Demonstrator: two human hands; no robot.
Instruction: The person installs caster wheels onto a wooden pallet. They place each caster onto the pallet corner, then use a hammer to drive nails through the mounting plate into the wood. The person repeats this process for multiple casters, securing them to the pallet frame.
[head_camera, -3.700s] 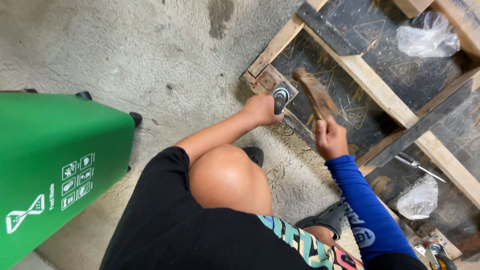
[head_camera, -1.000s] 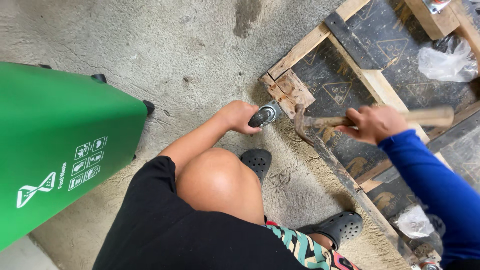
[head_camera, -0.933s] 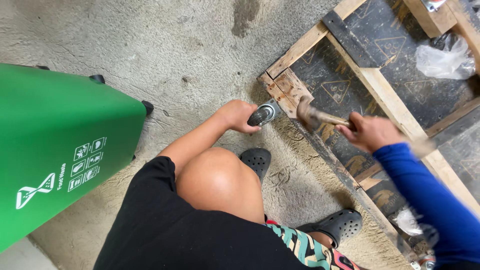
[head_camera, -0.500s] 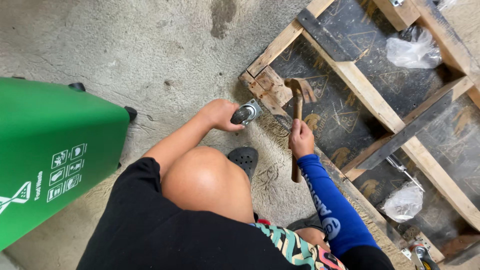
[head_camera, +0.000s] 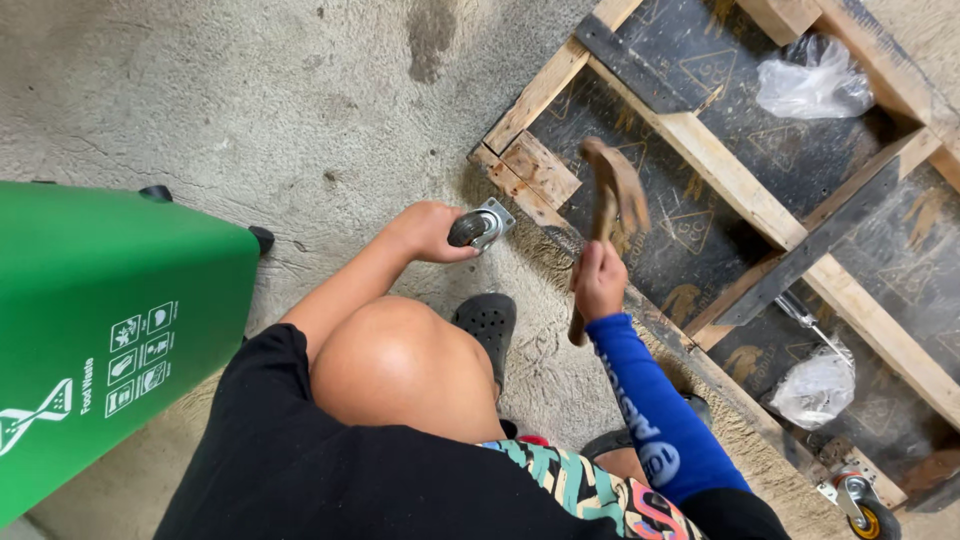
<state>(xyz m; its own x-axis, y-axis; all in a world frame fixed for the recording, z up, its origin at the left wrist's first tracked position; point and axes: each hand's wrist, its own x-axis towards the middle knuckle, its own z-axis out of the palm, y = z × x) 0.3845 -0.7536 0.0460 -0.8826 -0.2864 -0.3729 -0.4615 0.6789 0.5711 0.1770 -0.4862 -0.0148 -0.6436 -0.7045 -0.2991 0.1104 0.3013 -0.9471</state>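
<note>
At nine o'clock we see a green wheeled bin (head_camera: 110, 330) standing on the concrete floor (head_camera: 250, 90). Toward centre, our left hand (head_camera: 428, 230) wraps closed around a swivel caster (head_camera: 480, 226), its mounting plate held just beside the pallet frame (head_camera: 700, 140) near the corner block (head_camera: 540, 170) but not yet fixed there. At one o'clock from it, our right hand (head_camera: 598, 280) clenches a wooden-handled hammer (head_camera: 612, 205), head raised above the boards. At five o'clock a second caster (head_camera: 862, 505) already sits mounted on the frame's edge. We judge the work partly complete: one wheel fitted, this one awaiting fastening. Two plastic bags (head_camera: 815, 85) lie between the slats.
</note>
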